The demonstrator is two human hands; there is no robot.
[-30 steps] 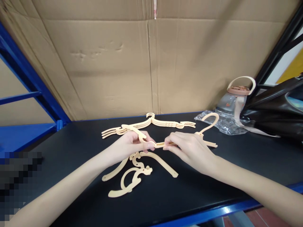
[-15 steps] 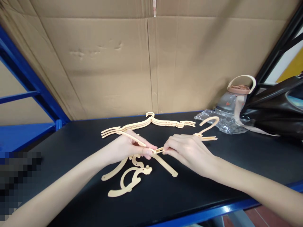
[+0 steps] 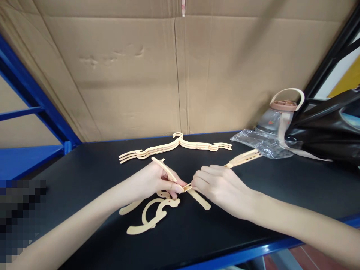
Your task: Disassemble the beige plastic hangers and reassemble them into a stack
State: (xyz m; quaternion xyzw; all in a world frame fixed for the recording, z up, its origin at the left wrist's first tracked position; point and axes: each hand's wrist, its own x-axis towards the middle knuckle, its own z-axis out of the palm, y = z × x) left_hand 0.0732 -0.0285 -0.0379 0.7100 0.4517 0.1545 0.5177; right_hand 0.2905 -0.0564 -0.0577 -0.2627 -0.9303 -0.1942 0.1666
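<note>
Between my two hands is a cream plastic folding hanger, partly hidden by my fingers. My left hand pinches its left end, where a slim arm sticks up past the thumb. Fingers curled, my right hand grips the slotted middle; the hook side extends beyond the knuckles to the right. Below my hands lie loose hanger parts: a curved end piece, a straight bar partly under the held hanger, and another curved piece partly behind my left hand.
Several put-together hangers lie stacked at the back of the black tabletop. At right stand a clear bottle with a strap, a crinkled plastic bag and a black bag. Cardboard walls the back; blue frame posts rise left.
The held hanger has turned, so its hook at the right now lies flatter beside the slotted bar. Both hands have moved slightly down, and the right hand has rolled knuckles-up.
</note>
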